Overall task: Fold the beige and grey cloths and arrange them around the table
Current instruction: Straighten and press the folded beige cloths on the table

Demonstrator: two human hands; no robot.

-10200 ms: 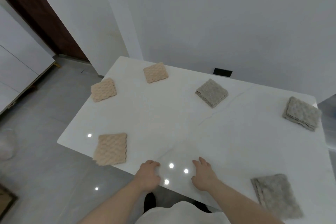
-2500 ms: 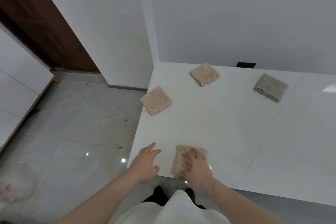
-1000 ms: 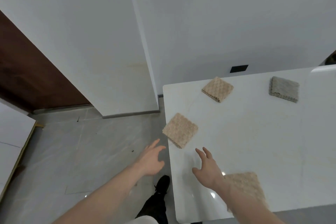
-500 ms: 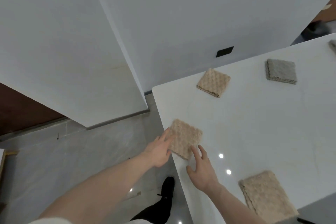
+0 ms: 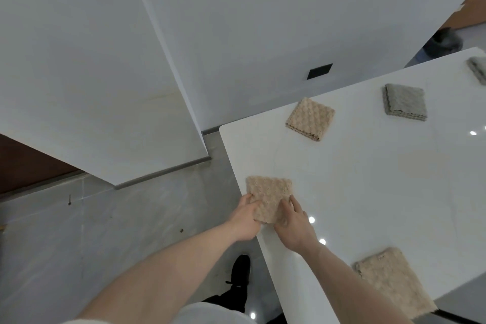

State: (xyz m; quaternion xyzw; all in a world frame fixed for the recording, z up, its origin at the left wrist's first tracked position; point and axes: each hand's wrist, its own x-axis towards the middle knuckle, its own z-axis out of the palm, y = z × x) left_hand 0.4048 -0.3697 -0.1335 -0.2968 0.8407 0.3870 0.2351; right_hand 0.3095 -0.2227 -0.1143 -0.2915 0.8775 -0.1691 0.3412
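Now both hands [image 5: 271,218] grip the nearest beige cloth [image 5: 268,193].

Hidden or cut off, as I see it: second grey cloth [image 5: 478,69] at the table's [image 5: 381,179] far edge, clipped by the frame's right border. Near beige cloth [image 5: 268,198], lower corners covered by my left hand [image 5: 246,221] and right hand [image 5: 294,226]. Dark object [image 5: 444,41] beyond the table, blurred, unidentifiable.

Five folded cloths on the white table [image 5: 368,192]: three beige, two grey.

Beige cloths were counted at the left edge [image 5: 268,196], near the far-left corner [image 5: 310,118] and at the near edge [image 5: 391,284]; grey cloths lay along the far edge [image 5: 405,101], one cut off by the frame [image 5: 478,67].
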